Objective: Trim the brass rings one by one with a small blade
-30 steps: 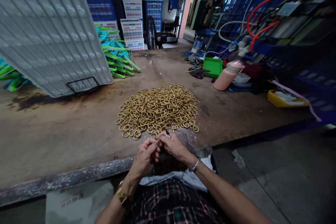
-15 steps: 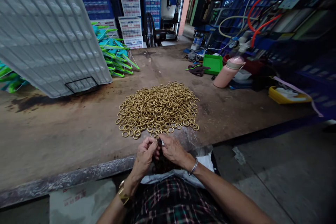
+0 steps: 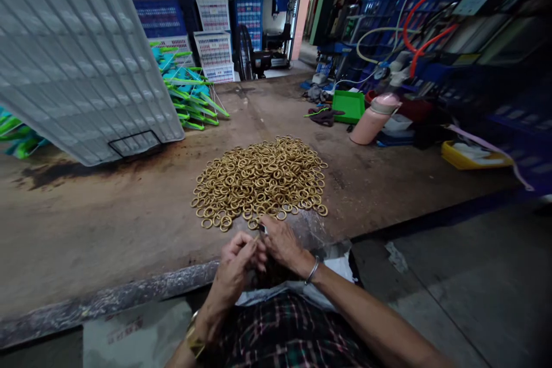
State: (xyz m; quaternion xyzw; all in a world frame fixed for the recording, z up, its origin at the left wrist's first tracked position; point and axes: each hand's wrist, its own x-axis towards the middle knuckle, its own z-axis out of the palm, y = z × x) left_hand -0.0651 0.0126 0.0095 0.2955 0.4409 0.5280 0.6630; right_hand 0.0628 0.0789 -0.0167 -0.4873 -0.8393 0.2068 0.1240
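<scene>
- The ring could slip and fall toward my lap, because I pinch just a bit of it.
- The small dark tool could slide and poke my left thumb, since my hands are so close.
- My right hand could bump the pile of rings and make the front ones roll.
- My left hand has thumb and finger together on what looks like a ring, up on its edge. My right fingers are closed on the dark tool.
- The pile sits on the brown table, just past my hands. Its rings are gold, round and thin, all jumbled, with loose ones lying flat around it.
</scene>
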